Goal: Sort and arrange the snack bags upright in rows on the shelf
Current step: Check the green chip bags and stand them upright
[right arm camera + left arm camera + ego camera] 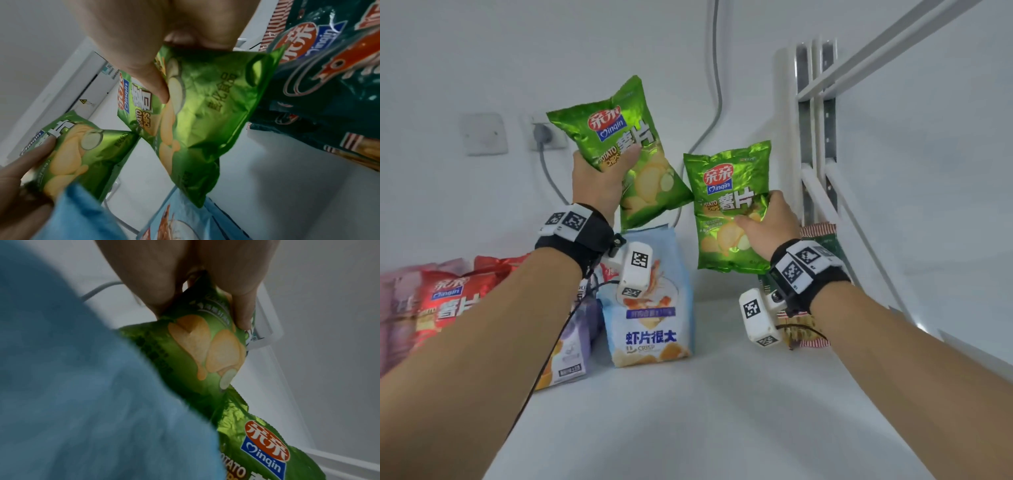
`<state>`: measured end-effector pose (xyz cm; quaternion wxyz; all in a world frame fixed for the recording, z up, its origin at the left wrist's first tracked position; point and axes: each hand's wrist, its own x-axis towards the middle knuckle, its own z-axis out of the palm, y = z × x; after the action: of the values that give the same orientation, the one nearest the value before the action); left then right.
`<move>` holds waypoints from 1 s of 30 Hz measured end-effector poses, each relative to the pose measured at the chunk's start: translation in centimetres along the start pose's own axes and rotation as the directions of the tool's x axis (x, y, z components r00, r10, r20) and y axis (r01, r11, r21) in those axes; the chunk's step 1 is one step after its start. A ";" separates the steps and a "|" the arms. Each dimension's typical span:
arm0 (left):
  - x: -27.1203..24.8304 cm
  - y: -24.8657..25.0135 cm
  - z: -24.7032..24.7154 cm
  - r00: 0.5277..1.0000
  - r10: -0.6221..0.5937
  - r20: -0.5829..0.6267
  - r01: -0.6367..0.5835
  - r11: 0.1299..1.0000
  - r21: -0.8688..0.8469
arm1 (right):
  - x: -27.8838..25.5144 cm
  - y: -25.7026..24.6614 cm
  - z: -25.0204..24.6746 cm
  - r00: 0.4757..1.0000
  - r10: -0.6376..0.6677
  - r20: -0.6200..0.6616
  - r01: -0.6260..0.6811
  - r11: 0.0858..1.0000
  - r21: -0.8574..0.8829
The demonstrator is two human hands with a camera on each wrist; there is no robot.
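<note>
Two matching green potato-chip bags are held up above the white shelf [705, 411]. My left hand [602, 171] grips the left green bag [619, 137] around its middle, tilted, thumb across the front. In the left wrist view the fingers [242, 316] pinch that bag [195, 353]. My right hand [760, 212] holds the right green bag [726, 192] lower and more upright. The right wrist view shows the thumb pressed on the right green bag [205, 113], and the left green bag [82, 146] beside it. The two bags are close, corners nearly touching.
A light blue prawn-cracker bag [650, 308] stands upright under the left green bag. A purple bag [575, 346], a red chip bag [452, 301] and pink bags [393, 308] crowd the left. A teal striped bag [818, 236] leans behind my right wrist. The shelf frame [815, 137] rises at right.
</note>
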<state>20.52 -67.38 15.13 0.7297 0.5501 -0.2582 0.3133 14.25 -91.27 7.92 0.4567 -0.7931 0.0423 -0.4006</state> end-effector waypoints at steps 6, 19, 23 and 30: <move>-0.2 0.7 -1.1 0.996 0.053 -0.067 -0.061 0.991 -0.121 | 0.2 0.7 1.2 0.999 0.037 -0.001 -0.037 0.999 -0.024; -4.4 -0.3 -4.5 0.965 -0.201 0.166 0.221 0.969 -0.113 | 1.6 2.9 7.0 0.976 0.182 0.121 -0.157 0.969 -0.189; -5.7 -1.9 -5.7 0.932 -0.286 0.222 0.305 0.950 -0.060 | 2.5 4.4 8.2 0.964 0.235 0.122 -0.207 0.956 -0.208; -7.8 -4.5 -7.1 0.917 -0.312 0.250 0.322 0.947 0.001 | 4.2 7.2 10.4 0.947 0.297 0.122 -0.282 0.950 -0.131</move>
<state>18.85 -62.77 4.74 0.7438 0.6046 -0.2607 0.1147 26.28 -90.05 2.20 0.4673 -0.8289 0.1486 -0.2693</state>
